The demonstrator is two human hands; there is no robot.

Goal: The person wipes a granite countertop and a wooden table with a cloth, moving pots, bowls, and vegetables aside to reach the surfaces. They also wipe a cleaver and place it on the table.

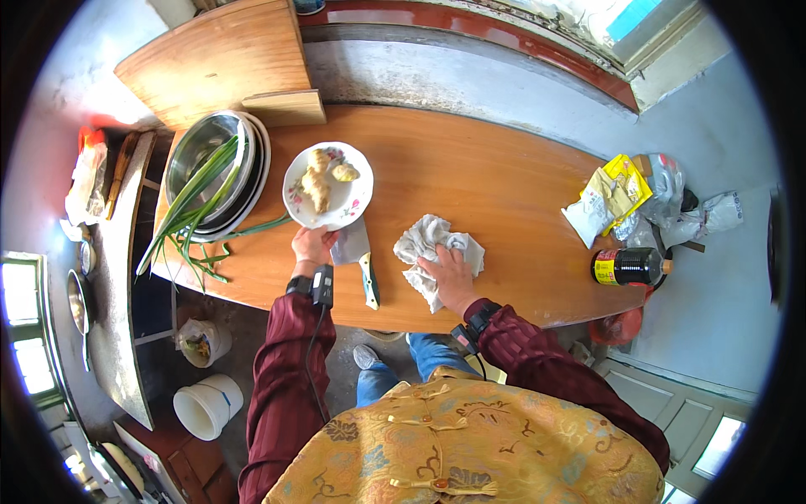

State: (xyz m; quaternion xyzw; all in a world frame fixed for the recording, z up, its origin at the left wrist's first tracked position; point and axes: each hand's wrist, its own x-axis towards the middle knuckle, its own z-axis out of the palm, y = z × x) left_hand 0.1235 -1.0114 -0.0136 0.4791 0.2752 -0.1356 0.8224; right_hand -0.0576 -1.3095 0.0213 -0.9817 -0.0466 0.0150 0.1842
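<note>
My left hand (312, 247) grips the near rim of a white floral plate (343, 201) that carries pieces of ginger root (317, 183). Partly under the plate lies the blade of a cleaver (352, 246), its green and cream handle pointing towards me. My right hand (452, 277) presses with spread fingers on a crumpled pale cloth (419, 242) on the wooden table (491, 164). Left of the plate, green onions (201, 183) lie across a stack of bowls with a metal bowl (182, 148) on top, their leaves hanging onto the table.
A dark sauce bottle (630, 266) lies on its side at the table's right end, near a yellow food packet (637, 183) and several plastic bags (664, 183). Wooden boards (220, 57) lean at the back left. White buckets (204, 406) stand on the floor at left.
</note>
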